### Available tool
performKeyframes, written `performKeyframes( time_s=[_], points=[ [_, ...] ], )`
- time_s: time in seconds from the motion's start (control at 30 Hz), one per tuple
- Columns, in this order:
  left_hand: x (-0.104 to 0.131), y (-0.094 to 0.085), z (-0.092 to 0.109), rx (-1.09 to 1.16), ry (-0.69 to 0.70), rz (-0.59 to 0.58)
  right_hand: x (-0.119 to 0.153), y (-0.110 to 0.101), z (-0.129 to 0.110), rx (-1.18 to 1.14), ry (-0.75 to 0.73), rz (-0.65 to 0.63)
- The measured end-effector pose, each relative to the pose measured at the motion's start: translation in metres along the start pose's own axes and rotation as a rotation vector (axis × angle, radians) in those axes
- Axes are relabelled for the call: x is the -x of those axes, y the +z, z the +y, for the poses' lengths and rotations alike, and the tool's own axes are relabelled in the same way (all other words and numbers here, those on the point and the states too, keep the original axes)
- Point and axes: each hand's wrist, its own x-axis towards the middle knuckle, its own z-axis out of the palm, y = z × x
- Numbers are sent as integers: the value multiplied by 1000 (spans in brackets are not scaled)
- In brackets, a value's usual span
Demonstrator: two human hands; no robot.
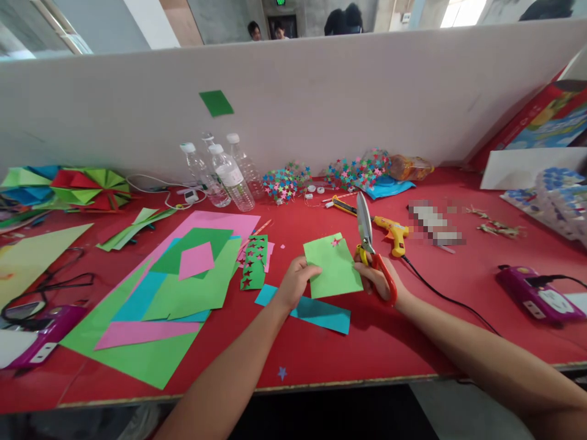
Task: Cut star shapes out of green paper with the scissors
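Observation:
A light green square of paper (333,269) is held up by its two sides between my hands. My left hand (296,278) pinches its left edge, thumb on top. At the right edge, my right hand (376,278) grips the paper and also holds scissors (365,226) with red and yellow handles, their blades pointing up and away. A small pink star (335,242) shows near the paper's top edge. Below the square, a blue paper strip (323,314) lies on the red table (348,366), partly behind my left arm.
Coloured sheets (137,360) and a green strip with star cutouts (254,263) lie left. Plastic bottles (232,177) stand by the partition (293,110). A yellow glue gun (393,232) with a black cord and a purple power strip (541,293) are right.

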Motion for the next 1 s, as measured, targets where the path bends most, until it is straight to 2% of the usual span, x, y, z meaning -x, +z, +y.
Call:
performKeyframes(
  time_s=[0.13,0.33,0.47,0.57,0.7,0.77,0.9,1.0],
  points=[
    [6,6,6,-87,-79,-118,1,0,1,13,43,42],
    [7,6,8,-20,-147,-76,-5,-2,2,20,-1,21],
    [8,5,10,-39,-199,-177,-10,-7,-6,52,-49,25],
    [9,7,11,-100,-229,-266,-11,-11,-10,47,-35,-30],
    [10,6,11,-111,-275,-318,-7,-12,-11,-36,3,-240],
    [9,3,11,-97,-294,-346,-4,-11,-12,-17,30,-304],
    [8,1,12,-83,-319,-390,0,-9,-16,80,70,-253],
    [8,1,10,-81,-349,-445,-2,-11,-14,92,42,-229]
  ],
)
